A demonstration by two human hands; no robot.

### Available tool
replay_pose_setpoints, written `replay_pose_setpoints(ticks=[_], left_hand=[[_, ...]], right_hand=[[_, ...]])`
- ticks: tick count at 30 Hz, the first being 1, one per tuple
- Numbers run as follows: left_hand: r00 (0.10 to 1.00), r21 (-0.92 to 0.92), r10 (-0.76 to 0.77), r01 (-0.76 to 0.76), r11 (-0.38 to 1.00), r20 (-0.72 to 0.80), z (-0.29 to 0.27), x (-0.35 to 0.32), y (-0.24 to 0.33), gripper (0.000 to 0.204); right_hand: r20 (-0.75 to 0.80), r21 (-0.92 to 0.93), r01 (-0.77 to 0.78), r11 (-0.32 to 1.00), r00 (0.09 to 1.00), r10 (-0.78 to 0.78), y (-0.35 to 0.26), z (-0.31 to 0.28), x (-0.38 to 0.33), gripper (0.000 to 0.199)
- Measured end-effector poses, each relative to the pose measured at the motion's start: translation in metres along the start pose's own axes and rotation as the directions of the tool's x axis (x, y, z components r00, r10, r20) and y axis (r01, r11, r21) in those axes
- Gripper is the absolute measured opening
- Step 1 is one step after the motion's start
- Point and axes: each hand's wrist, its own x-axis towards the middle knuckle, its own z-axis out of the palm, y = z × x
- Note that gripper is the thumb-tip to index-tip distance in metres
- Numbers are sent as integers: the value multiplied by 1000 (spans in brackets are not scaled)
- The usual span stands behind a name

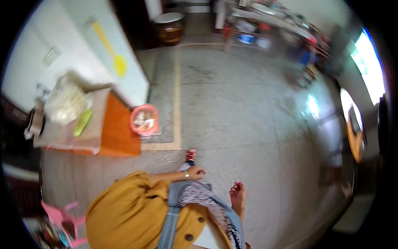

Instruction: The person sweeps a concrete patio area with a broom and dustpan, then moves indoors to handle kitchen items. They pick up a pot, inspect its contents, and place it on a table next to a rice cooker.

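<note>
My left hand (195, 172) hangs in front of the mustard jacket (128, 207), with a metal watch or bracelet (187, 176) on its wrist. Its fingers curl loosely and hold nothing that I can see. To the right, my right hand (238, 194) is raised a little beside the body, fingers half bent and slightly apart, with nothing visible in it. Both hands touch no furniture. A patterned cloth with a grey strap (171, 222) lies across my front. Beyond my left hand a foot in a red shoe (190, 154) shows on the floor.
At left an orange-sided table (120, 128) carries a bulging plastic bag (66, 103) and a long green vegetable (83, 122). A pink bin (144, 119) stands beside it. A pink chair (62, 218) is lower left. A brown barrel (170, 31) and a cluttered bench (273, 18) stand far off.
</note>
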Motion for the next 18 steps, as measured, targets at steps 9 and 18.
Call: replay_pose_setpoints(ticks=[9,18], left_hand=[[921,-52,-99,85,995,-376,-181,74,7,21],[646,-425,-397,122,897,-652,-277,72,-32,19]], right_hand=[[252,-225,-35,974,963,92,-26,193,106,20],[228,-456,-157,876,931,285,-63,315,220,23]])
